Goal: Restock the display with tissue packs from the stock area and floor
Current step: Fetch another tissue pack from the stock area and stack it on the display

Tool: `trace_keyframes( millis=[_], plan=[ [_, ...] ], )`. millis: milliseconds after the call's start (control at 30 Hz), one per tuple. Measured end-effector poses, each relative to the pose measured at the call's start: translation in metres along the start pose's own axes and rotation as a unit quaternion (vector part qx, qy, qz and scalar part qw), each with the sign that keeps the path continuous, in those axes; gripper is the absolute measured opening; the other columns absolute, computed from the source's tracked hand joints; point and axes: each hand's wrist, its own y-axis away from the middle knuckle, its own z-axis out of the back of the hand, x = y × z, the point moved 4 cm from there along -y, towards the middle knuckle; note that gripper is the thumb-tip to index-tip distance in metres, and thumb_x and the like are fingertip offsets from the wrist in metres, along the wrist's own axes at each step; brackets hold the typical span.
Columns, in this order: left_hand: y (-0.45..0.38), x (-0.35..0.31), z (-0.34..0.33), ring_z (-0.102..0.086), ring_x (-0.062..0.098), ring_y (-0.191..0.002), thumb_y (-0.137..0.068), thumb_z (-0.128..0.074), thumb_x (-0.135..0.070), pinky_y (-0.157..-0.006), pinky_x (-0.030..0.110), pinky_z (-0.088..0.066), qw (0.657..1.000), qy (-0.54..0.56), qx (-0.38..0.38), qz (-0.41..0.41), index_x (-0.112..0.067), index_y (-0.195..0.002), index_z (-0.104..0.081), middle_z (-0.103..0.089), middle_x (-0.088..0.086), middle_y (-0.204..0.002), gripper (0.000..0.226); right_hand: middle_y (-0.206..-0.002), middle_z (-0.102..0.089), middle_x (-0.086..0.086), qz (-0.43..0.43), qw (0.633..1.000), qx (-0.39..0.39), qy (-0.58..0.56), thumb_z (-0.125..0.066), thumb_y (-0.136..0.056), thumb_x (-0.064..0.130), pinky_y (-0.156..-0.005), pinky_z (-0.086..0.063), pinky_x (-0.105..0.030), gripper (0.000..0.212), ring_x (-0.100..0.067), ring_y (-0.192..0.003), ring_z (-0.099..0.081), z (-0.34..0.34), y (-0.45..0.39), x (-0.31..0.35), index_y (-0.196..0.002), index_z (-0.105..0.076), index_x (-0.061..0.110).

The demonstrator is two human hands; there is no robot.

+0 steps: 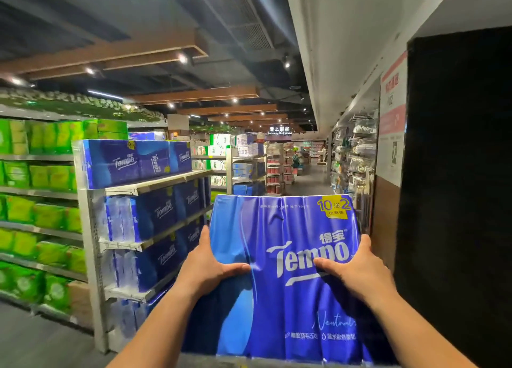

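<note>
Pack (282, 270) in hand — one large blue Tempo tissue pack, held upright in front of the person at mid-frame, its printed face toward the camera and its long axis running top to bottom. Left hand (206, 270) is closed on the left edge, thumb pressed across the front film and fingers wrapped behind out of sight. Right hand (357, 272) mirrors it on the right edge, thumb on the front over the logo, fingers hidden behind. Both grips sit at about mid-height of the pack; the wrapper is creased under each thumb, which suggests a firm squeeze. The lower edge of the pack runs to the bottom of the frame, so whether it rests on anything cannot be told.

Governing relation: the display shelving (144, 229) holding matching blue packs stands to the left of the held pack and somewhat beyond it, its open faces angled toward the aisle. The left hand is the nearer one to it. The shelves look well filled from top to bottom; a free slot cannot be made out from here.

Judgement: the carry is under way, placement not yet begun. The coming move would call for a swing leftward, left edge leading — and possibly a turn of the pack to match the stocked ones
</note>
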Motion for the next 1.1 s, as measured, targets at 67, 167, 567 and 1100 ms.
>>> trace_keyframes(
  millis=[67,167,567,1100],
  plan=[
    [-0.036,0.015,0.003,-0.06,0.024,-0.124,-0.038,-0.083,-0.085,-0.102,0.042,-0.051,1.0,-0.014,0.001,0.021,-0.028,-0.159,-0.011,-0.053,-0.003,-0.148,0.151,-0.126,-0.066,-0.008,0.001,1.0,0.013,-0.014,-0.078,-0.05,0.086,-0.093,-0.051,-0.045,0.116,-0.036,-0.111,-0.065,-0.028,-0.034,0.013,-0.135,-0.032,0.021],
    [-0.091,0.037,0.003,-0.061,0.023,-0.123,-0.032,-0.08,-0.09,-0.102,0.044,-0.053,0.999,-0.023,-0.006,0.029,-0.029,-0.159,-0.01,-0.053,-0.004,-0.147,0.157,-0.121,-0.067,-0.007,0.004,0.999,0.025,-0.029,-0.075,-0.046,0.089,-0.091,-0.053,-0.047,0.113,-0.035,-0.106,-0.066,-0.071,-0.087,0.027,-0.127,-0.033,0.023],
    [-0.285,0.117,-0.037,-0.065,0.01,-0.105,-0.034,-0.083,-0.086,-0.093,0.037,-0.057,0.995,-0.045,-0.055,0.065,-0.045,-0.136,-0.03,-0.06,-0.018,-0.122,0.123,-0.11,-0.066,0.001,0.045,0.992,0.09,-0.07,-0.078,-0.055,0.082,-0.066,-0.05,-0.034,0.101,-0.025,-0.088,-0.065,-0.228,-0.309,0.051,-0.127,-0.035,0.027],
    [-0.604,0.188,-0.131,-0.067,0.013,-0.099,-0.041,-0.09,-0.075,-0.087,0.033,-0.055,0.978,-0.076,-0.112,0.159,-0.038,-0.137,-0.037,-0.066,-0.013,-0.121,0.116,-0.13,-0.066,-0.006,0.132,0.976,0.163,-0.054,-0.061,-0.033,0.097,-0.092,-0.054,-0.045,0.138,-0.035,-0.114,-0.064,-0.402,-0.673,0.107,-0.142,-0.032,0.017]
  ],
)
